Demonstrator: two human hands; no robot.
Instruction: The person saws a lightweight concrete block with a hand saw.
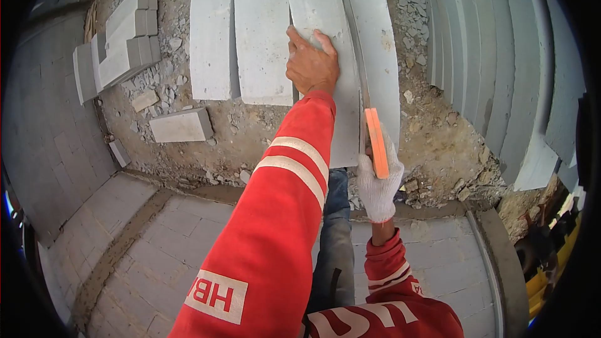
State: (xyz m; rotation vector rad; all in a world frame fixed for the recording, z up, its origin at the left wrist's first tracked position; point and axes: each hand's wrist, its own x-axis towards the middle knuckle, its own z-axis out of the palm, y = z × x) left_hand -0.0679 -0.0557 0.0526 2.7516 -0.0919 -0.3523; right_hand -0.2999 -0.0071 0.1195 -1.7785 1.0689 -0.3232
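Observation:
My left hand [311, 66], bare and in a red sleeve with white stripes, presses flat with spread fingers on a long grey concrete slab [316, 0] lying on rubble. My right hand [377, 183], in a white knit glove, grips the orange handle of a hand saw [376, 141]. The saw's thin blade [352, 31] runs away from me along the slab's right side, in the gap beside the neighbouring slab [382, 44]. My jeans-clad leg shows below, between the two arms.
More long slabs lie at left [213, 31] and fan out at right [494, 50]. A stack of grey blocks [119, 40] and a single block [180, 125] sit on the rubble at left. A laid block surface [181, 225] runs below me. Yellow equipment [551, 269] is at the right edge.

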